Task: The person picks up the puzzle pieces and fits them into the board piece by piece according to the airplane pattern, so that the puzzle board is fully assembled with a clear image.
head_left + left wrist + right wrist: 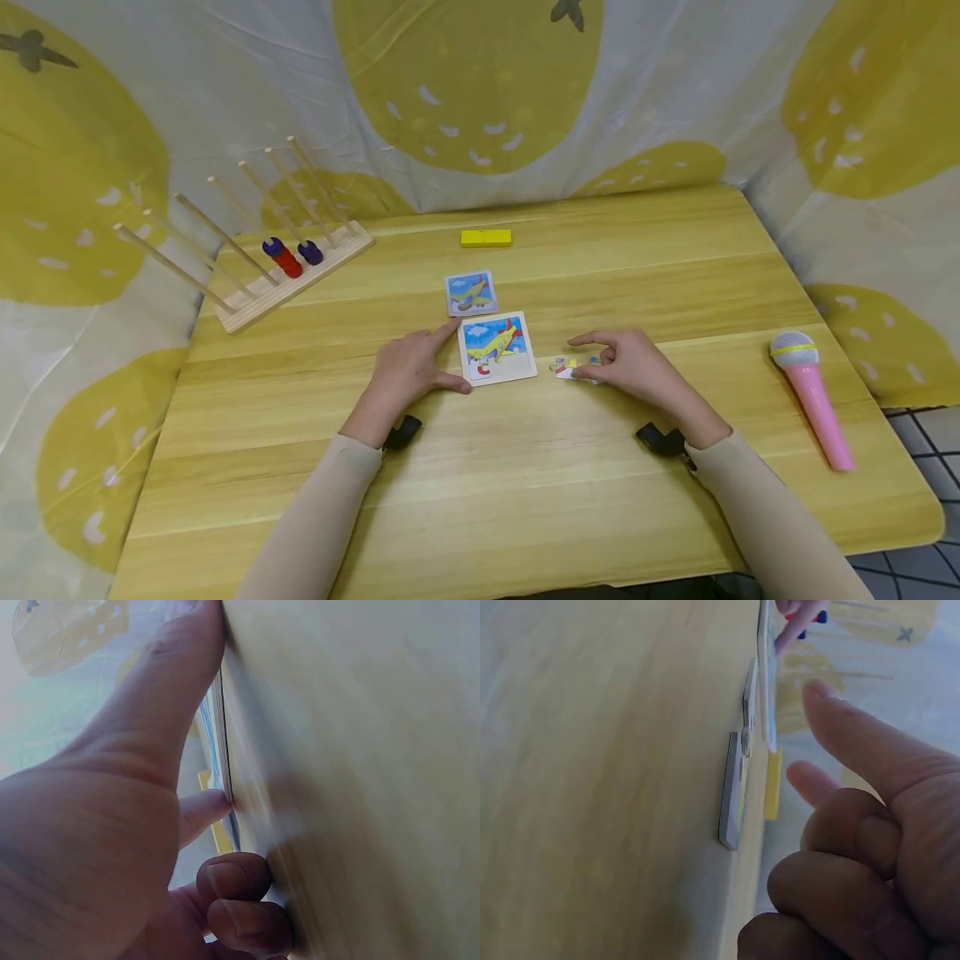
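A square jigsaw puzzle tray (517, 367) with a yellow airplane picture lies on the table, its lower part partly pale. My left hand (407, 367) rests at its left side, index finger reaching the upper left corner and thumb the lower left corner; the other fingers are curled under. Just behind the tray lies a smaller square airplane picture (471, 293). Right of the tray are loose puzzle pieces (564, 372), partly hidden by my right hand (633, 362). That hand hovers over them, thumb and index finger apart with nothing between. Two flat pieces (731, 791) show in the right wrist view.
A wooden peg rack (296, 283) with red and dark blue rings stands at the back left. A yellow block (486, 239) lies at the back of the wooden table (450, 500). On the right lies a pink toy microphone (817, 408). Patterned cloth (262, 75) hangs behind.
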Demonstrator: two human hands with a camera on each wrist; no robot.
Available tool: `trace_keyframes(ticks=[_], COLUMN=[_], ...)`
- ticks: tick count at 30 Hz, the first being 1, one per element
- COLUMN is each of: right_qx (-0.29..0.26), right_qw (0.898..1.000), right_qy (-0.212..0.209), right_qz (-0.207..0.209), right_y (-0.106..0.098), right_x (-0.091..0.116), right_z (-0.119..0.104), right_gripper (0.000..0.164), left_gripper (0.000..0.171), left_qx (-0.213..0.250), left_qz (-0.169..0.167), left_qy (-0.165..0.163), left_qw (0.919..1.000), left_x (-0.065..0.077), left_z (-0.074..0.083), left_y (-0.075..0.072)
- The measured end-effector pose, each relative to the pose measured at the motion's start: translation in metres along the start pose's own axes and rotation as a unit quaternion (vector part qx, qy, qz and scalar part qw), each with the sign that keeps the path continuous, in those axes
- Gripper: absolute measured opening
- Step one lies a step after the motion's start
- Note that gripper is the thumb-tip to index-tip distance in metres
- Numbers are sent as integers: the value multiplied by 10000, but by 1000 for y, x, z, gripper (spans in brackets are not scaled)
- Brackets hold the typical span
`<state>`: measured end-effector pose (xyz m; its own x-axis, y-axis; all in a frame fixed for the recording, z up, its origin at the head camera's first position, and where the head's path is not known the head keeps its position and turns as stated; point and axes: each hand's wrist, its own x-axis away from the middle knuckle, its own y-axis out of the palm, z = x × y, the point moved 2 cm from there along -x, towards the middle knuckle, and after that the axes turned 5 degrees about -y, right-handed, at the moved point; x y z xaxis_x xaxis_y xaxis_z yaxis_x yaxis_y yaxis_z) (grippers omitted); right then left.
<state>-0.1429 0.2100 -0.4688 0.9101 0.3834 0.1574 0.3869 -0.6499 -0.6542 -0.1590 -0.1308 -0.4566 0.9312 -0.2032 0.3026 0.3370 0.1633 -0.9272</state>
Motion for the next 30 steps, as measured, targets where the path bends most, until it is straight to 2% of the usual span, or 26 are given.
trace_keyframes(ticks=[6,23,26,30], right_qx=[357,946,962,1033], right_qw=[9993,9952,9945,9918], right_qy=[-47,-247,-388,-720], right_qz=[-133,105,165,227], right_y=[4,7,7,13], right_x=[2,2,0,-9], right_z=[3,-1,-6,-24], right_gripper=[44,25,25,26], left_gripper=[119,117,117,118], left_qx=[-6,71,61,23], left_qz=[-31,-58,-38,9], left_qy=[-11,-10,6,8], left_qw=[10000,10000,10000,10000], left_x=[0,1,0,0], left_z=[-1,-2,-2,-2], left_y=[0,1,1,1])
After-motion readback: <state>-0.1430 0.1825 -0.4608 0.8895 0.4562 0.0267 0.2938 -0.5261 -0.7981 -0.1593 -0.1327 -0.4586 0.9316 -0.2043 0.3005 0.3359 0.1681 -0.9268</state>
